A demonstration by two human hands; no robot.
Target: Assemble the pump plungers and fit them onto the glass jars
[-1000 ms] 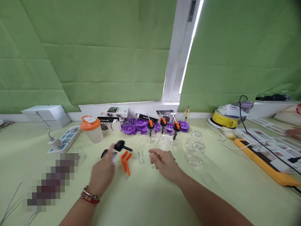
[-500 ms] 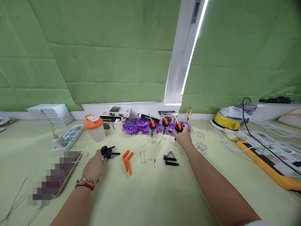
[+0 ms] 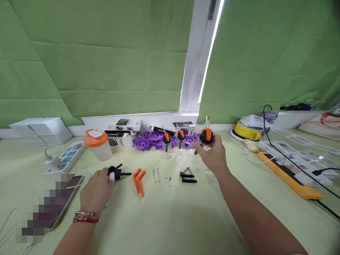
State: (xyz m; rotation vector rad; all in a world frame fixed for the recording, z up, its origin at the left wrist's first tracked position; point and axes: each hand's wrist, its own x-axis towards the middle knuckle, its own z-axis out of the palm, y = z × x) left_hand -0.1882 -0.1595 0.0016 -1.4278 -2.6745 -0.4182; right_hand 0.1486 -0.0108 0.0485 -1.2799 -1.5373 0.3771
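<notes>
Right hand (image 3: 215,156) lifts orange-capped pump (image 3: 206,136); left hand (image 3: 96,189) (fingers curled) touches black plastic handle (image 3: 117,173).

From my end I count two orange levers (image 3: 139,180), two metal pins (image 3: 156,175), three orange-topped pump heads (image 3: 180,136), one orange-lidded shaker cup (image 3: 97,144), two power strips (image 3: 64,158).

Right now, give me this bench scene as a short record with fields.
left hand: rests on the table, fingers on a black part
right hand: raised, holding an orange-and-black pump head
between hands: two orange levers, two metal pins, spring and black pieces
behind: purple discs, orange-lidded cup
</notes>
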